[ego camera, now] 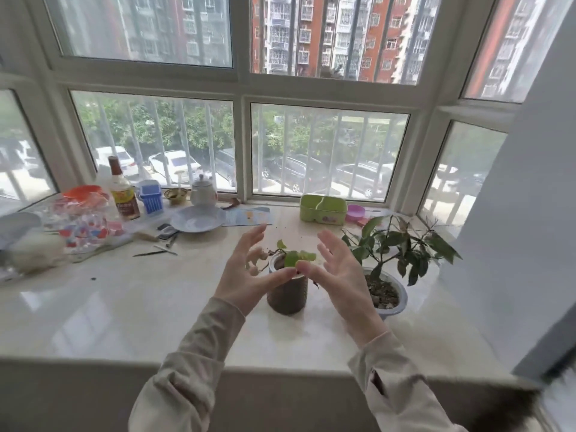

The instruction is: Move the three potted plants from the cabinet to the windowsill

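1. The clutter at the left end of the windowsill [131, 294] is to be noted first: a clear plastic bag [82, 224], a sauce bottle [122, 191], a blue holder [150, 197], a white teapot [203, 192] and a plate [198, 218]. Thin loose tools [156, 250] lie just in front of the plate. A further pot set down at this end could be tipped by these items, or the bottle could be knocked over.

2. The left hand [246, 272] is held open with fingers spread, close beside the brown pot [288, 296]. Whether the thumb touches the rim cannot be told. Nothing is clamped.

3. The brown pot stands upright on the sill, near the middle, with a small green-leaved plant [294, 257] in it. Its leaves lie between the two hands and could be caught or torn if the hands are drawn away carelessly. The pot looks tall and narrow, so toppling by a sideways brush is judged possible.

4. The right hand [338, 275] is likewise open and apart from the left, with nothing gripped. It is held between the brown pot and the pale blue pot [394, 299].

5. The pale blue pot stands just beside the brown pot, and its leafy plant [405, 247] spreads wide. The branches could be snagged by the right sleeve [396, 369].

6. Two pots are seen on the sill; a third is judged outstanding. Loose soil specks [288, 233] suggest spillage if the pots are jolted.
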